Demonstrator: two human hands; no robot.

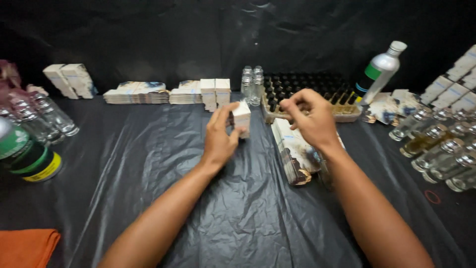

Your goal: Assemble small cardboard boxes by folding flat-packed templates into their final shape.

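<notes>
We see the left hand (219,135) pinching a small white box (242,116) upright over the black plastic sheet (148,144), near the middle of the table. The right hand (311,119) hovers with fingers curled loosely above a stack of flat cartons (295,154), just before a tray of dark bottles (317,92); we cannot tell if it holds something.

Two bare forearms enter from bottom edge, no sleeves in view. Left hand (219,139): bare, no glove, no ring or watch visible, wrist bare. Right hand (311,119): bare too, no glove, wrist without band. Fingernails short, unpainted as far as can be told. Upper arms, shoulders, clothing outside picture. Forearms slim, light hair hard to make out.
</notes>
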